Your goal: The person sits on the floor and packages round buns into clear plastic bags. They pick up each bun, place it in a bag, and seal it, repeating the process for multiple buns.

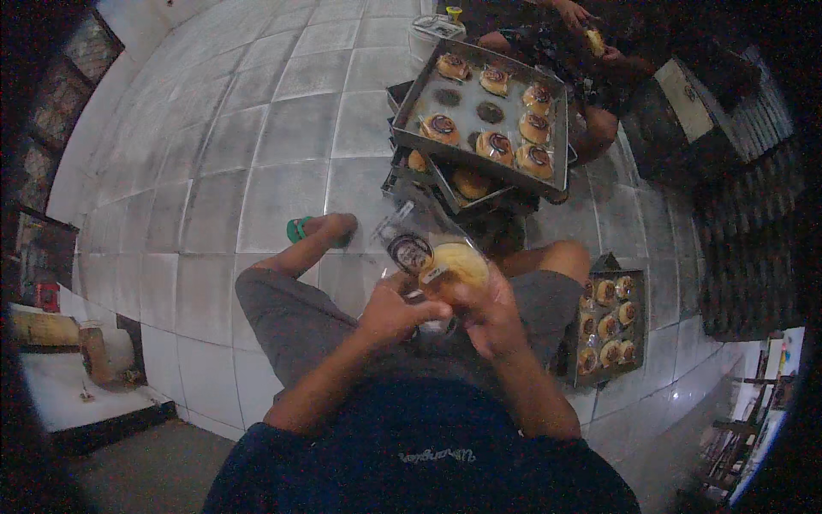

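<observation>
A round golden bun (463, 265) is partly inside a clear plastic bag (411, 221) above my lap. The bag carries a dark round print, and its upper end points away from me. My right hand (498, 315) grips the bun from the right side. Close by on the left, my left hand (399, 313) pinches the plastic near the bun's lower edge, thumb pointing right. More clear plastic shows below my left fingers, though blur hides whether it is a separate bag.
Ahead, a metal tray (401, 122) of bagged buns tops a crooked stack of trays. Another bun-filled tray (636, 360) lies by my right knee. Beyond the stack, a co-worker's hands (571, 13) hold a bun (595, 42). A white tub (424, 45) stands on the tiled floor (289, 128).
</observation>
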{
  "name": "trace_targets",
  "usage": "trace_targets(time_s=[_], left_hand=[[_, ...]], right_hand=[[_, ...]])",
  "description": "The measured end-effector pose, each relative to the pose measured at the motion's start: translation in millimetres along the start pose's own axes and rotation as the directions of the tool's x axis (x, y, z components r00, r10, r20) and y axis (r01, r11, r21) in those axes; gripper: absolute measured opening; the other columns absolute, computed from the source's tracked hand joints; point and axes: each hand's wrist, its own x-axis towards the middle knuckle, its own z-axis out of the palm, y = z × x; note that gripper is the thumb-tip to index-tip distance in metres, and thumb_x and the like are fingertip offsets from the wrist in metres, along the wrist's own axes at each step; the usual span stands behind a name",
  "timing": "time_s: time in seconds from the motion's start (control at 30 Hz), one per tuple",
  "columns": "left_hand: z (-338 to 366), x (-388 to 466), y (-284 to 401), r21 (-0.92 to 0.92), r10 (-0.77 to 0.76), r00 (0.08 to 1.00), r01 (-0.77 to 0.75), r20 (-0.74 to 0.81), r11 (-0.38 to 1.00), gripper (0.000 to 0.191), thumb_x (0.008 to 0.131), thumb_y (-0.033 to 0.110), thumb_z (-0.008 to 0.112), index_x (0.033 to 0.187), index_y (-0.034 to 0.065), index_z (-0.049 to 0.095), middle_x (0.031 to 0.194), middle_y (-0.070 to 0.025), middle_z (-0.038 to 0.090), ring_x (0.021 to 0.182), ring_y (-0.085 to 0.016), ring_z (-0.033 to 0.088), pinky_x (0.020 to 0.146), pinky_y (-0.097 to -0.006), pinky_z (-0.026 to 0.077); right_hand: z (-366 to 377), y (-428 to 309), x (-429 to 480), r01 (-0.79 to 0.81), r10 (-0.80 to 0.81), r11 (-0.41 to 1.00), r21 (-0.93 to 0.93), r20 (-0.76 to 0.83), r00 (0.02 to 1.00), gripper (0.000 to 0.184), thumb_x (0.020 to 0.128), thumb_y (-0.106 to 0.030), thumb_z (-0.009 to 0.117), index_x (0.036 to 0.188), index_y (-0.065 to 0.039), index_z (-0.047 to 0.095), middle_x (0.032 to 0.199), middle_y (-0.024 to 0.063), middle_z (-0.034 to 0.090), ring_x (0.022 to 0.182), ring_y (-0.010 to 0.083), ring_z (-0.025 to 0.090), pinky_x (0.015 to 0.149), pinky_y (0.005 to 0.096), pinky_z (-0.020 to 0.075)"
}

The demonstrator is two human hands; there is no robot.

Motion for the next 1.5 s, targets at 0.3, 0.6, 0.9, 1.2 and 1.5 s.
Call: trace_targets(time_s=[0.3,0.6,0.9,1.2,1.5], left_hand=[[3.7,-17.3,-50.2,-0.823,-0.071,0.981,-0.113,-0.182,0.557,0.078,0.104,0.070,0.037,0.149,0.0069,0.045,0.135,-0.0142,0.060,0.127,-0.026,0.060,0.106,-0.0457,0.052],[16.1,-73.8,4.9,-0.031,0.034,0.996,-0.037,-0.088,0.999,0.036,0.105,0.032,0.059,0.121,0.0000,0.067,0.110,-0.0129,0.074,0.098,-0.021,0.070,0.085,-0.0355,0.057],[-33.8,-25.3,-108.2,-0.705,-0.228,0.960,0.275,0.164,0.654,0.090,0.098,0.078,0.040,0.144,0.0027,0.056,0.114,-0.0198,0.075,0.087,-0.021,0.070,0.077,-0.0343,0.056],[22.9,18.4,-31.7,-0.915,0.371,0.839,0.336,0.399,0.224,0.093,0.097,0.081,0.038,0.162,0.0150,0.034,0.165,-0.0176,0.037,0.148,-0.039,0.042,0.122,-0.0625,0.029],[44.3,14.1,-4.8,-0.958,0.305,0.923,0.169,0.237,0.233,0.075,0.101,0.066,0.050,0.150,0.0096,0.047,0.148,-0.0203,0.055,0.134,-0.036,0.057,0.111,-0.0568,0.049]], right_hand=[[21.9,58.0,-11.1,0.492,-0.368,0.145,-0.858,0.415,0.832,0.051,0.092,-0.029,0.074,0.131,0.002,0.061,0.140,0.0218,0.060,0.133,0.0414,0.055,0.113,0.0552,0.0403],[18.7,7.5,-3.5,0.586,-0.727,0.172,-0.792,0.299,0.618,0.016,0.088,-0.022,0.075,0.096,-0.008,0.076,0.090,0.0124,0.071,0.081,0.0334,0.071,0.072,0.0462,0.0567],[0.1,-0.3,-14.6,0.369,-0.524,0.134,-0.920,0.251,0.814,0.020,0.087,-0.024,0.076,0.093,-0.005,0.075,0.088,0.0136,0.072,0.079,0.0329,0.072,0.071,0.0446,0.0580],[15.1,-26.1,-67.6,0.147,-0.304,0.583,-0.799,-0.046,0.952,0.018,0.085,-0.010,0.080,0.100,-0.002,0.076,0.095,0.0143,0.075,0.088,0.0307,0.074,0.077,0.0393,0.0583],[53.9,-0.2,-65.7,0.453,-0.361,0.055,-0.890,0.406,0.840,0.016,0.090,-0.019,0.071,0.094,-0.004,0.072,0.094,0.0121,0.073,0.082,0.0321,0.071,0.076,0.0434,0.0588]])
